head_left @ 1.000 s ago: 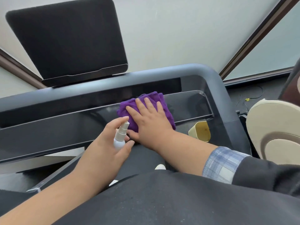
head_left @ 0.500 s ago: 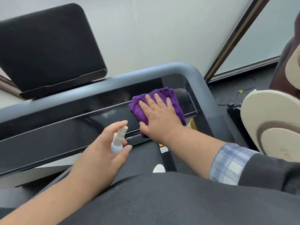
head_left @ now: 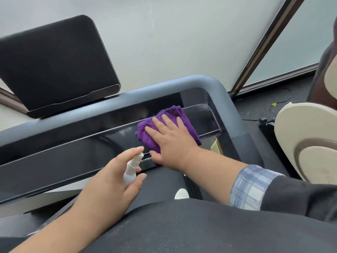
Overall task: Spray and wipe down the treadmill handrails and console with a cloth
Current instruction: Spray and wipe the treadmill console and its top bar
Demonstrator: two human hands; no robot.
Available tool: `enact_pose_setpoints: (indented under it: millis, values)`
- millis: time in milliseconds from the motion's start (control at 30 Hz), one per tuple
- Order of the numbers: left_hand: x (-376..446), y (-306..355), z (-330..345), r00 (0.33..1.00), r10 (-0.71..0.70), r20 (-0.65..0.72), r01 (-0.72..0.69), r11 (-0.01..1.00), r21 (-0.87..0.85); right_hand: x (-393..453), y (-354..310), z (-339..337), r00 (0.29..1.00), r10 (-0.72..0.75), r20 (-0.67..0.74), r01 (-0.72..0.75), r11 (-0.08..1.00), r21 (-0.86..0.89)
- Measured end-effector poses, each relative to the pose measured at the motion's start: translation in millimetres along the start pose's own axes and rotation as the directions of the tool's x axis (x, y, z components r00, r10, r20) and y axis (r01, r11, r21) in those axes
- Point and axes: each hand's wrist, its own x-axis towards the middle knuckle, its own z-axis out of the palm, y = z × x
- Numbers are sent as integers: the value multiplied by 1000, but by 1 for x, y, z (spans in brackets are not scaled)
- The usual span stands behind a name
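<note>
Purple cloth (head_left: 179, 116) is pressed flat under the open right hand (head_left: 171, 143) on the console panel (head_left: 73, 161), whose long axis runs leftward; spray bottle (head_left: 132, 169) is gripped by the nearer left hand (head_left: 109, 187).

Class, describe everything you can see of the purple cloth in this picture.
The purple cloth looks like soft, fuzzy microfibre, folded into a thick bunched pad. It lies on the glossy black console panel, towards its right end. The right hand presses flat on it with straight, spread fingers, covering its near part.
</note>
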Motion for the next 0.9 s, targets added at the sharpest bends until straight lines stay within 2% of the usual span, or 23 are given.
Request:
enact_pose_setpoints:
  millis: [67,200,267,367,500,600,767,900]
  values:
    - [1,1,-1,1000,7,-2,-7,1000,-7,0,9,-4,1000,5,-8,-5,1000,4]
    - [1,-2,-3,1000,10,-8,-10,1000,-9,-19,63,-15,970,232,-64,-232,973,20]
    - [0,-8,-3,1000,-9,-20,9,1000,-23,-24,71,-15,957,282,-72,-281,959,18]
    - [-2,-12,-3,999,-37,-31,36,999,-34,-12,49,-11,959,282,-43,-282,959,6]
    - [2,-3,0,999,-40,-9,40,998,-40,4,14,-6,989,150,-10,-150,989,13]
    - [4,1,3,1000,-1,4,2,999,-51,2,24,-8,992,124,-18,-124,992,28]
    - [0,-5,2,1000,5,-13,-6,997,-79,-21,64,-10,959,276,-64,-277,961,0]
    - [-10,-17,-2,1000,-17,-26,14,994,-106,-13,43,-6,942,333,-44,-334,942,-31]
